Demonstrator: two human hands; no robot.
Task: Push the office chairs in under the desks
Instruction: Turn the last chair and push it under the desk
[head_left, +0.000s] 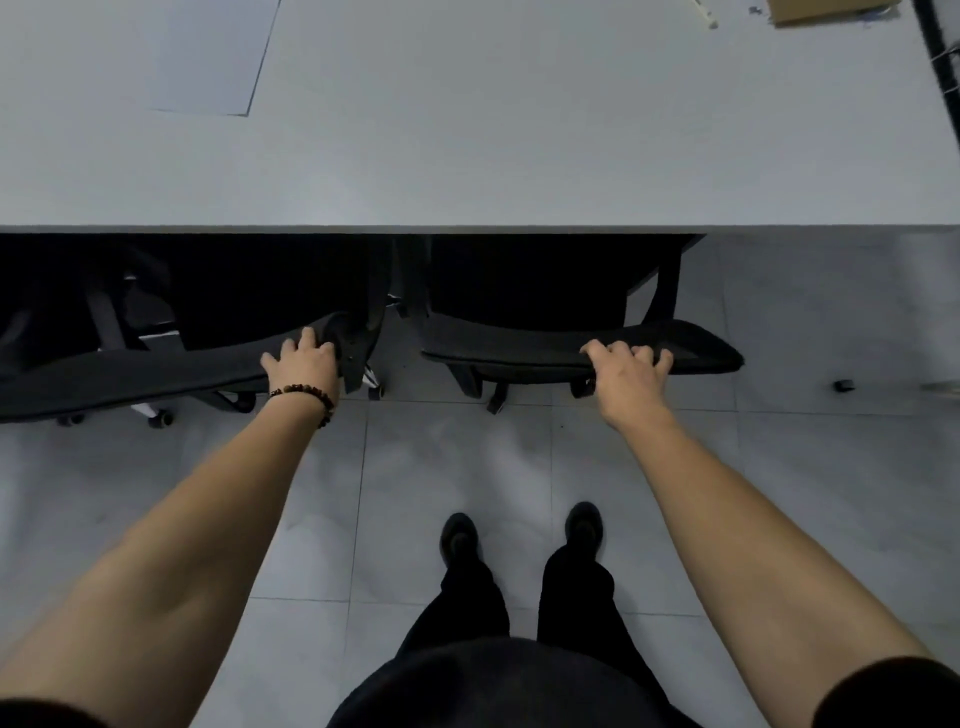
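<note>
Two black office chairs stand side by side across the middle of the frame, their seats tucked into the dark space beneath one long white desk (467, 156) that fills the upper half. The left chair (130, 376) runs off the left edge; only the top rim of its backrest and a few castors show clearly. The right chair (545, 348) sits centre-right, its backrest top seen nearly edge-on.

Two bare forearms reach up from the bottom corners. The left hand (301, 366) lies on the right end of the left chair's backrest top, fingers curled over the rim in a loose grasp; one beaded bracelet (306, 397) circles that wrist. The right hand (626, 369) closes over the top edge of the right chair's backrest, four fingers hooked over the far side, the thumb hidden.

Two dark shoes (460, 535) stand on the grey tiled floor (182, 467) at lower centre. At the upper right of the frame lies what seems to be one cardboard box (826, 10), cropped, with one black cable (940, 67) beside it.
</note>
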